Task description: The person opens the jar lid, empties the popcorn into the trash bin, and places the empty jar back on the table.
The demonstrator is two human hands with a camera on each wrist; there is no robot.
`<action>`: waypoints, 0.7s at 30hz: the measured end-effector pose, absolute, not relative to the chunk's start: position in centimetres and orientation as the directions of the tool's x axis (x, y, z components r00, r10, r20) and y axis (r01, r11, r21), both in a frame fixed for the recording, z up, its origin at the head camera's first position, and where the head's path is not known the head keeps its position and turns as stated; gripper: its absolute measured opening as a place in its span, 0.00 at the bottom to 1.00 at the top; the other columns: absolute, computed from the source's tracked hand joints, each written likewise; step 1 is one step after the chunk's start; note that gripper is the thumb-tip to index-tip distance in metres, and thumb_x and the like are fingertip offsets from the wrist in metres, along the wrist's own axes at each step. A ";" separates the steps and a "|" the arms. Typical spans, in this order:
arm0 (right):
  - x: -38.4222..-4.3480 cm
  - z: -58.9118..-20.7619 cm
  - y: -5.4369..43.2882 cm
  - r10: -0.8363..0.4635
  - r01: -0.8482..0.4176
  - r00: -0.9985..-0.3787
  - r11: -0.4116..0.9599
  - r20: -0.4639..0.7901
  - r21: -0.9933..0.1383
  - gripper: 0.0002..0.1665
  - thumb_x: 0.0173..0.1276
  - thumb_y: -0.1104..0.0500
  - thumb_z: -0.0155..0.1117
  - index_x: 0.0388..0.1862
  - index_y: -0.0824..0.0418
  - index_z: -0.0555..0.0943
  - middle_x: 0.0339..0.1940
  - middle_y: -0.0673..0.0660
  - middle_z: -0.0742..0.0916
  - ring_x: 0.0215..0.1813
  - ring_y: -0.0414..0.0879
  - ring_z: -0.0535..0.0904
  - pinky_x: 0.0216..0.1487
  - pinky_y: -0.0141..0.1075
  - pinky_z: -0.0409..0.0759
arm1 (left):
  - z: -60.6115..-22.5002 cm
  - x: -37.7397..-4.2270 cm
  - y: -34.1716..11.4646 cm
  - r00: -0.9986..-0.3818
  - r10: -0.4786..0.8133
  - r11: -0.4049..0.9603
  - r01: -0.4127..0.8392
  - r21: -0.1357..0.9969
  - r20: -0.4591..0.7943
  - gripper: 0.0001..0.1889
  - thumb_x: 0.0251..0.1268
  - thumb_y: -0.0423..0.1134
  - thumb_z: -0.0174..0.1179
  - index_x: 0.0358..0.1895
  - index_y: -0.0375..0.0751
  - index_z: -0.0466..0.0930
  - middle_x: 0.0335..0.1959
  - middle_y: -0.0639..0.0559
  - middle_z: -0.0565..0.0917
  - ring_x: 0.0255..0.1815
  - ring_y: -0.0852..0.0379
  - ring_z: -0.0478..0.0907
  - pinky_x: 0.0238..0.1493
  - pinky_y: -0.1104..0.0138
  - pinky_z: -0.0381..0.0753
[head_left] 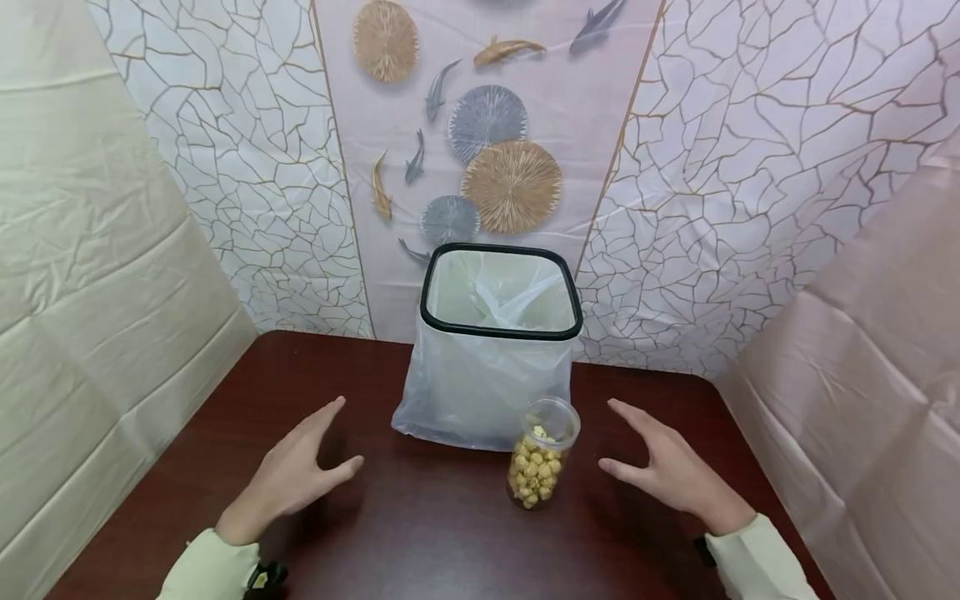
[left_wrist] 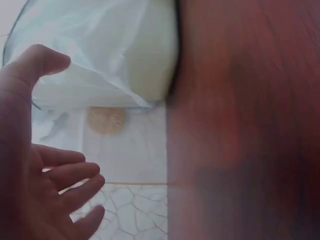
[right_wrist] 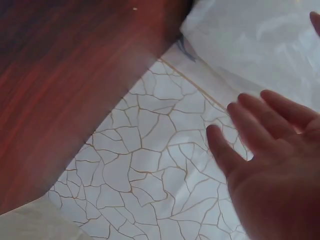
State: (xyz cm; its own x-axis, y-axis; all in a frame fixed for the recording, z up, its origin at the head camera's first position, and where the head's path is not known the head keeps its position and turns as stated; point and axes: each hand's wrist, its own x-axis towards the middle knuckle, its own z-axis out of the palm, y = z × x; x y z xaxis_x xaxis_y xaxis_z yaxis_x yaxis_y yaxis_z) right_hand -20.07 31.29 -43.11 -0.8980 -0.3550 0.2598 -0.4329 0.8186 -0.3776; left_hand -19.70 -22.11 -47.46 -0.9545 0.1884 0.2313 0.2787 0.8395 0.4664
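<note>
A clear plastic jar of yellow popcorn stands upright without a lid on the dark red table. Right behind it is a white trash bin with a black rim and a translucent bag lining it and hanging over its outside. My left hand hovers left of the bin, fingers extended and thumb spread, holding nothing. To the right of the jar, my right hand is held in the same way, apart from everything. The wrist views show both palms bare, the left hand with the bin beyond it.
The dark red wooden table ends at a patterned cloth backdrop behind the bin. Pale fabric hangs along the left side and the right side. A dark band circles my left wrist.
</note>
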 end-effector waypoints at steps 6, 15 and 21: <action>-20.5 -41.5 31.1 -0.379 -0.498 -0.858 0.776 0.346 -0.386 0.53 0.58 0.41 0.83 0.79 0.54 0.71 0.73 0.57 0.82 0.71 0.59 0.79 0.66 0.59 0.78 | -45.5 -19.0 -21.4 -0.905 0.212 0.735 0.396 0.550 0.369 0.47 0.57 0.51 0.78 0.80 0.46 0.66 0.76 0.41 0.75 0.74 0.39 0.76 0.67 0.38 0.78; -21.3 -39.5 29.4 -0.429 -0.572 -0.815 0.700 0.388 -0.427 0.47 0.55 0.44 0.86 0.73 0.50 0.77 0.66 0.49 0.87 0.63 0.51 0.85 0.64 0.29 0.78 | -43.9 -18.7 -18.8 -0.851 0.317 0.635 0.519 0.573 0.419 0.45 0.51 0.50 0.81 0.76 0.54 0.71 0.71 0.53 0.81 0.72 0.52 0.79 0.67 0.46 0.80; -22.1 -38.6 27.8 -0.475 -0.603 -0.798 0.631 0.371 -0.488 0.46 0.54 0.44 0.87 0.70 0.53 0.79 0.65 0.49 0.87 0.64 0.49 0.85 0.66 0.25 0.76 | -43.9 -19.5 -15.8 -0.817 0.395 0.546 0.576 0.608 0.419 0.44 0.51 0.49 0.79 0.74 0.47 0.73 0.69 0.53 0.83 0.70 0.54 0.81 0.67 0.49 0.80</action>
State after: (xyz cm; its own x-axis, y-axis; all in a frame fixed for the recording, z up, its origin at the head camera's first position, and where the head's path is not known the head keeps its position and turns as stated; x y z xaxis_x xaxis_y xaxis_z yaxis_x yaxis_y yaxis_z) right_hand -22.09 27.75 -38.59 -0.7976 -0.4753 0.3714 -0.6032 0.6308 -0.4880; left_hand -19.48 -15.75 -43.95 -0.8175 0.3951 0.4192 0.5759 0.5464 0.6081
